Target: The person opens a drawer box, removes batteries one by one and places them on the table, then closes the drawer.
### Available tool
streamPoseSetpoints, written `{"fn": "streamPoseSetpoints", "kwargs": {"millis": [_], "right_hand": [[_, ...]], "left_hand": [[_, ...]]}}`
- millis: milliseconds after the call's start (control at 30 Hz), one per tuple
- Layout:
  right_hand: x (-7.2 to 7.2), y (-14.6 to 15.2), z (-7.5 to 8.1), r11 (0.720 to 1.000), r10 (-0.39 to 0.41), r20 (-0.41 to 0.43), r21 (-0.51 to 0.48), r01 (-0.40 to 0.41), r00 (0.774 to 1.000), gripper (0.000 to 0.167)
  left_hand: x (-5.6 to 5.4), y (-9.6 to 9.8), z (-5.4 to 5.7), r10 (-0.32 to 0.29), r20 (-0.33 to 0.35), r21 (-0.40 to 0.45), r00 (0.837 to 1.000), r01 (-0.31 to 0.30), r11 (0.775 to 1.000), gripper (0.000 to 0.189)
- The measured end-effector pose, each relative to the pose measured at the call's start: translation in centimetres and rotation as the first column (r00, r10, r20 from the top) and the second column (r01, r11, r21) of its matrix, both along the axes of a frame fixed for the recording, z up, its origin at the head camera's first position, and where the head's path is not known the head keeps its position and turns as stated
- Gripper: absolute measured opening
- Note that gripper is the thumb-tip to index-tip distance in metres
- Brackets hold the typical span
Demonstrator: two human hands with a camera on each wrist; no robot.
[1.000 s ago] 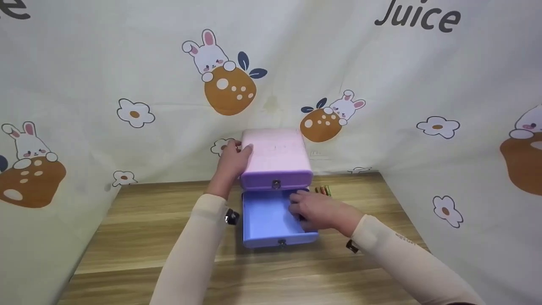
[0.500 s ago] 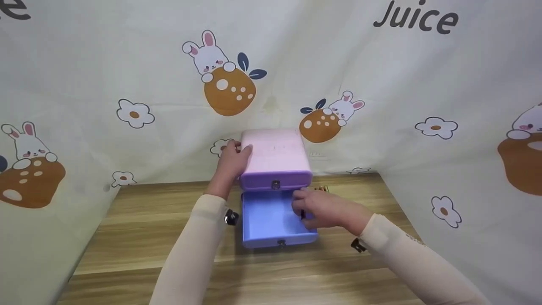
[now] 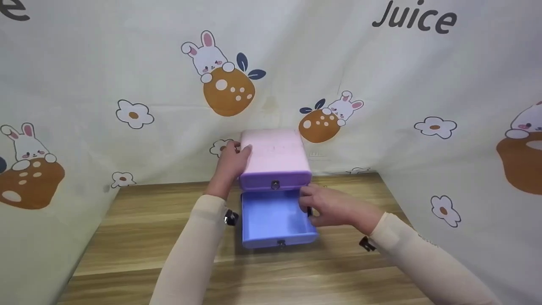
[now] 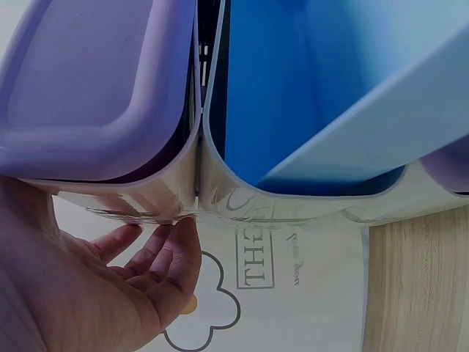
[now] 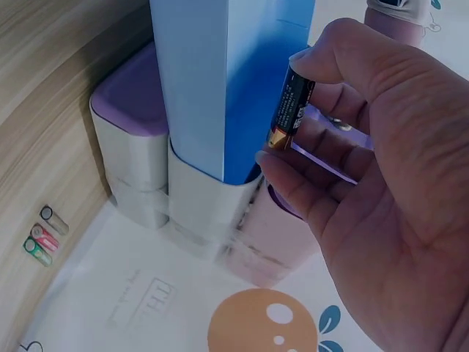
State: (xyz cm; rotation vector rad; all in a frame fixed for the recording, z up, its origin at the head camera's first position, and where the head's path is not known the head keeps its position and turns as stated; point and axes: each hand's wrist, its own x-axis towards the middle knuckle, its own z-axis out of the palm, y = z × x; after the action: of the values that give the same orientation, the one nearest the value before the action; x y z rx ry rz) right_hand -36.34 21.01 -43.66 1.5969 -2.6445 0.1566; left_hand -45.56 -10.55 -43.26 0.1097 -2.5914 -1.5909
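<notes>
A small cabinet with a pink top (image 3: pixel 275 152) stands by the back cloth, its purple upper drawer (image 3: pixel 256 182) pushed in. Below, the blue drawer (image 3: pixel 271 218) is pulled out. My left hand (image 3: pixel 230 167) grips the cabinet's upper left edge, thumb on top; the left wrist view has its bent fingers (image 4: pixel 172 271) against the side wall. Over the blue drawer's right edge, my right hand (image 3: pixel 334 207) pinches a black battery (image 5: pixel 293 103) with a copper-coloured end between thumb and fingertips. Most of that battery is hidden in the head view.
On the wooden table (image 3: pixel 161 241), right of the cabinet, lie a dark-ended battery (image 5: pixel 55 220), a red one (image 5: pixel 45 237) and a green one (image 5: pixel 38 251) side by side. Printed cloth (image 3: pixel 169 84) walls in the table's back and sides.
My right hand has shifted right, from inside the blue drawer to over its right edge. It now hides the batteries on the table in the head view. The left hand stays put.
</notes>
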Motion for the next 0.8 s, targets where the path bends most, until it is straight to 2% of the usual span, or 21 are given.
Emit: {"fn": "streamPoseSetpoints", "kwargs": {"millis": [400, 600, 800], "right_hand": [[0.1, 1.1, 1.3, 0.999, -0.049, 0.023, -0.009, 0.049, 0.999, 0.022], [-0.1, 1.7, 1.7, 0.999, -0.026, 0.004, -0.037, 0.026, 1.0, 0.023], [-0.5, 2.2, 2.1, 0.998, -0.003, -0.011, -0.063, 0.002, 1.0, 0.022]], "left_hand": [[0.2, -0.1, 0.2, 0.007, 0.019, -0.006, 1.0, -0.007, 1.0, 0.068], [0.2, 0.1, 0.3, 0.003, 0.031, -0.009, 1.0, -0.003, 1.0, 0.068], [-0.1, 0.0, -0.1, 0.002, 0.004, -0.008, 1.0, -0.002, 1.0, 0.069]]}}
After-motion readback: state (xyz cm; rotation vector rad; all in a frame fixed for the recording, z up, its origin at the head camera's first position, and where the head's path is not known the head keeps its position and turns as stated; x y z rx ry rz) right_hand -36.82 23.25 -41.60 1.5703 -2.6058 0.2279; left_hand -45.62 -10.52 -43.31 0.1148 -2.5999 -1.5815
